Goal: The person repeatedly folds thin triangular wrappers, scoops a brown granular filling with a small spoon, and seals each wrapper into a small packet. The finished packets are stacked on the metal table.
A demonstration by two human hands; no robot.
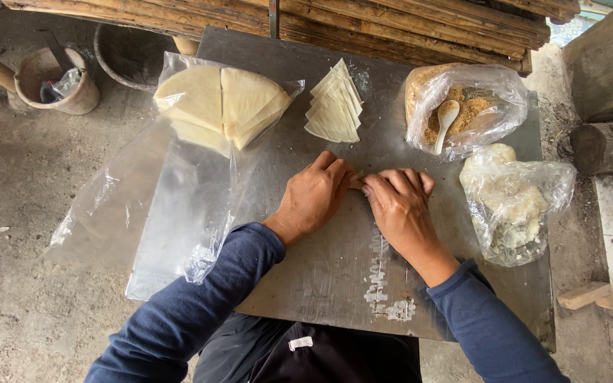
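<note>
Blue sleeves are reaching forward over the metal tabletop.
Left hand and right hand are pinching a small folded wrapper lying crosswise between their fingertips, equally near both.

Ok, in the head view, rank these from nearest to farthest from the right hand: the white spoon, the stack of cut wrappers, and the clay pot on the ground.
From the right hand:
1. White spoon, up and right of it, in the bag of brown crumbs.
2. Stack of cut wrappers, up and slightly left; nearly as close as the spoon.
3. Clay pot, far left, on the ground.
</note>
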